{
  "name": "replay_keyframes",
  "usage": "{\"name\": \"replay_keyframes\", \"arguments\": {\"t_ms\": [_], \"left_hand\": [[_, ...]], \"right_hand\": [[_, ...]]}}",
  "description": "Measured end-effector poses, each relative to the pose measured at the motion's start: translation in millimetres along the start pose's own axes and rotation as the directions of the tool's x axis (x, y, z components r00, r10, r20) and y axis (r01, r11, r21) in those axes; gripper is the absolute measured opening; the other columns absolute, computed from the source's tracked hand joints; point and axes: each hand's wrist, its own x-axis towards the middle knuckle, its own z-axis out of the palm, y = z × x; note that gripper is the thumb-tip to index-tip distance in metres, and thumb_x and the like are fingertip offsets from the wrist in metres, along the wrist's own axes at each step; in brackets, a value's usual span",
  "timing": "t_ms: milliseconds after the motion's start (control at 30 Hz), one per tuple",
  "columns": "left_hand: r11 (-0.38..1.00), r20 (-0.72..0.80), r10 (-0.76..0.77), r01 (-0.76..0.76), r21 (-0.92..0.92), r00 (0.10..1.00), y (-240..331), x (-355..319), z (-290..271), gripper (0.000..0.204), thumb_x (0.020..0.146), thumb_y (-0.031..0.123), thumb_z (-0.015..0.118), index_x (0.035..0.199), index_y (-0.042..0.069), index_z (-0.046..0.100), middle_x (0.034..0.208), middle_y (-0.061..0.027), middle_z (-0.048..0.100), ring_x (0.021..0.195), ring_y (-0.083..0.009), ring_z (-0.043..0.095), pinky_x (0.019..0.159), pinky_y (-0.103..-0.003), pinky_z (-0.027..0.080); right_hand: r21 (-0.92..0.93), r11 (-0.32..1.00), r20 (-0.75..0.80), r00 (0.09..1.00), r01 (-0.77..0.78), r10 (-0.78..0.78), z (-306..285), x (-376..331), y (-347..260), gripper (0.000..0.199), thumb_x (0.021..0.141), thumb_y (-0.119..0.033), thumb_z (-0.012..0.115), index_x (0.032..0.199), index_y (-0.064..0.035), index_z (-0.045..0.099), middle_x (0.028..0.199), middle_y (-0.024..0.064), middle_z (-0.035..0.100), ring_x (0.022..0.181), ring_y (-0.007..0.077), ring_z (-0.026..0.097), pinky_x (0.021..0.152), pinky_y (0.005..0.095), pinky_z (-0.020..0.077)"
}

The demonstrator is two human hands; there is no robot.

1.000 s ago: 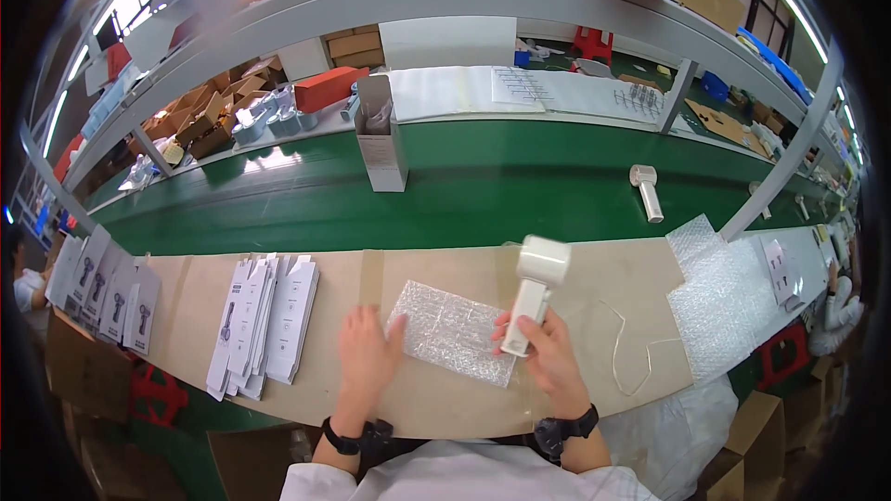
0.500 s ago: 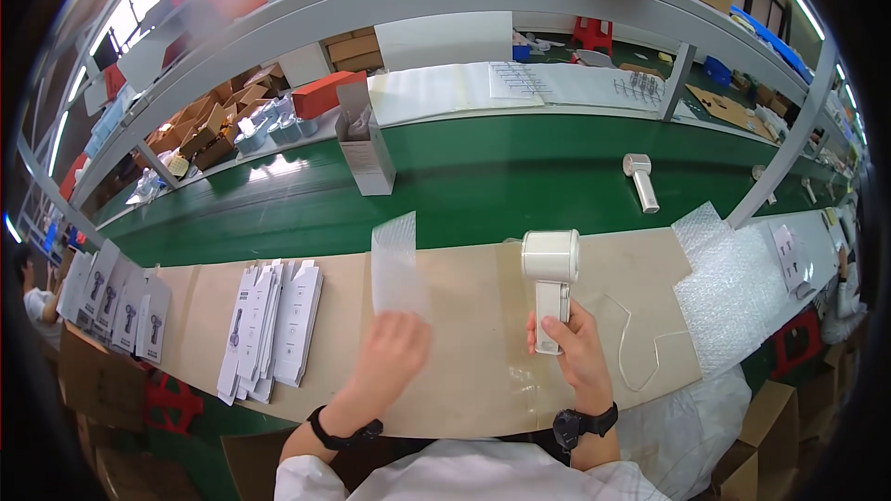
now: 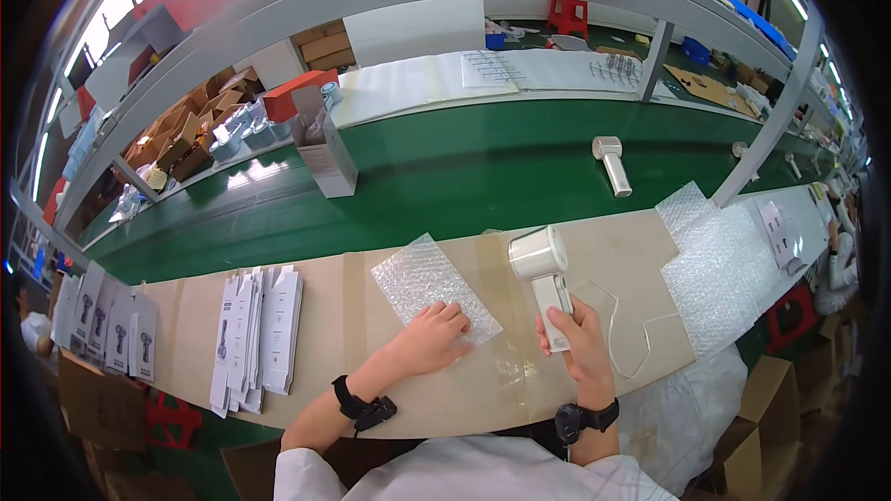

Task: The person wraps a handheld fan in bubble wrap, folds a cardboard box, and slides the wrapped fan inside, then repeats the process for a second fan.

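A white handheld fan [image 3: 537,253], its round head up and tilted a little to the left, is held by its handle. My right hand [image 3: 581,338] is wrapped around that handle, thumb in front. To the left, a small sheet of bubble wrap [image 3: 422,278] lies slantwise on the tan work surface [image 3: 371,413]. My left hand [image 3: 431,339] rests on the lower part of this sheet, fingers stretched over it and palm down. A thin pale cord loop [image 3: 613,334] lies just right of my right hand.
Flat printed cartons [image 3: 280,334] lie stacked at left, and more stand in a brown box [image 3: 102,404]. Across the green conveyor belt [image 3: 445,167] are an open carton [image 3: 327,162] and another white fan [image 3: 613,167]. Bubble wrap sheets [image 3: 729,269] pile at right, beside a shelf post [image 3: 770,121].
My left hand has brought the bubble wrap down flat onto the surface, slightly right. The fan in my right hand has tilted. The whole view has shifted a little.
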Motion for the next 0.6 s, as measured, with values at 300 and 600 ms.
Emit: {"name": "replay_keyframes", "arguments": {"t_ms": [300,600], "left_hand": [[0.85,-0.056,-0.505,0.484,-0.209,0.861,-5,-2,4,0.022,0.084,0.011,0.06,0.102,-0.001,0.057,0.097,-0.0162,0.057,0.089,-0.0367,0.061,0.079,-0.045,0.051],[0.891,-0.175,-0.433,0.449,0.067,0.884,5,-1,9,0.034,0.08,0.006,0.059,0.112,-0.001,0.05,0.099,-0.0174,0.057,0.082,-0.0359,0.063,0.073,-0.046,0.052]], "right_hand": [[-0.149,0.978,0.116,0.98,-0.142,0.16,-1,-6,18,0.018,0.094,-0.018,0.059,0.101,-0.0008,0.059,0.076,0.0041,0.061,0.058,0.0095,0.057,0.049,0.0258,0.0446],[-0.131,0.972,0.118,0.971,-0.193,0.209,15,-3,24,0.019,0.092,-0.02,0.062,0.098,-0.0017,0.06,0.074,0.0026,0.061,0.058,0.0082,0.056,0.048,0.0236,0.0442]]}}
